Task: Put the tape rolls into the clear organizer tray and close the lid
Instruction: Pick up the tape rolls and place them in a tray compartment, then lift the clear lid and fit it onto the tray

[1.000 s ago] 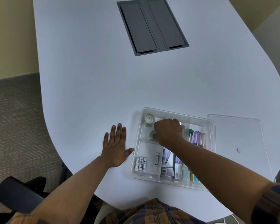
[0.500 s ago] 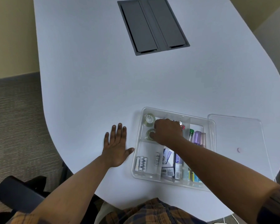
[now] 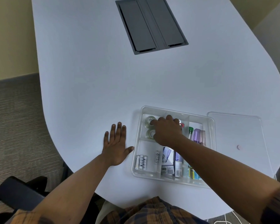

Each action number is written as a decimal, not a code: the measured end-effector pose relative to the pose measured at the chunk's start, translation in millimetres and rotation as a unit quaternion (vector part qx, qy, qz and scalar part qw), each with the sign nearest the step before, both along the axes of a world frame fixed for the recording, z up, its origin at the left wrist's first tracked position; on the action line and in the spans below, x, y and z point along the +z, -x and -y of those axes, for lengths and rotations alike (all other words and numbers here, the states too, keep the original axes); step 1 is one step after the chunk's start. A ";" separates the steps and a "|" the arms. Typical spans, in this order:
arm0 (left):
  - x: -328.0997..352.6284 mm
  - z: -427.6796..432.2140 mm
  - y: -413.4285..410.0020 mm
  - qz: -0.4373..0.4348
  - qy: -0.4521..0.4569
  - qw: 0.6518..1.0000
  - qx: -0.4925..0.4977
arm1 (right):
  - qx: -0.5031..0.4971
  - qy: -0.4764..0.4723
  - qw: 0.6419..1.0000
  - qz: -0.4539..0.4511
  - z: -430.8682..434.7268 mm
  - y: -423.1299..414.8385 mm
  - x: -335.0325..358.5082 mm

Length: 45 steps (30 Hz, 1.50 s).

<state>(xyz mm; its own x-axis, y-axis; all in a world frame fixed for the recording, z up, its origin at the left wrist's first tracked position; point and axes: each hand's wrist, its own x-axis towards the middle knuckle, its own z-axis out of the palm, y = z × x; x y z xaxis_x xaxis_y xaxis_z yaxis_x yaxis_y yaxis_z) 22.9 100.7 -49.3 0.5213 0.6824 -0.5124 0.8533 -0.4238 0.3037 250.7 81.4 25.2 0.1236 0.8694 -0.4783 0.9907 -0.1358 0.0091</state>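
A white rounded table is carrying a clear organizer tray near its front edge. The lid is lying flat just right of it, and a left hand is resting palm-down just beside the tray's left wall.

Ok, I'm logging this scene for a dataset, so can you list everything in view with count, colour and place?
table: one, white, fills most of the view
hatch: one, dark grey, set in the table's far end
tray: one, clear, on the table's near right
tape rolls: two, clear, tray's far left compartment
batteries: four, white, tray's near left compartment
small boxes: several, white and purple, tray's near middle
markers: a few, green and purple, tray's right side
lid: one, clear, flat on the table right of the tray
chair: one, black, lower left
left hand: flat on the table, left of the tray
right hand: inside the tray, fingers at the tape rolls
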 end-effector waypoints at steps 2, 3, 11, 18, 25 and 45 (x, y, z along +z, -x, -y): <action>-0.7 0.2 0.3 0.004 -0.001 1.000 0.002 | -0.002 0.001 1.000 -0.002 0.2 -0.6 0.9; -1.1 0.3 0.5 0.007 -0.002 1.000 0.003 | -0.002 0.001 1.000 -0.005 0.5 -1.1 1.0; -3.0 0.5 1.9 0.011 -0.006 1.000 0.001 | -0.013 -0.045 0.998 -0.034 11.7 -0.9 9.1; 2.6 0.8 1.8 0.020 -0.004 1.000 0.010 | -0.056 -0.130 0.979 -0.147 57.6 -17.6 30.2; 45.0 -5.1 -16.3 0.166 -0.080 0.970 0.161 | -0.273 -0.242 0.916 -0.167 131.3 -88.0 43.0; 118.5 63.5 -172.8 0.292 -0.047 0.937 -0.187 | -0.340 -0.021 0.938 -0.071 253.6 -121.6 -3.7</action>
<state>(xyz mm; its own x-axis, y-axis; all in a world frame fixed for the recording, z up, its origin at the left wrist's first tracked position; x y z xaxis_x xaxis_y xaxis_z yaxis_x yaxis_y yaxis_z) 195.7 37.2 69.3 0.9055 0.4243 -0.0120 0.3401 -0.7082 0.6187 372.3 -172.3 21.5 0.5930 0.6315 -0.4997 0.6665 -0.7331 -0.1355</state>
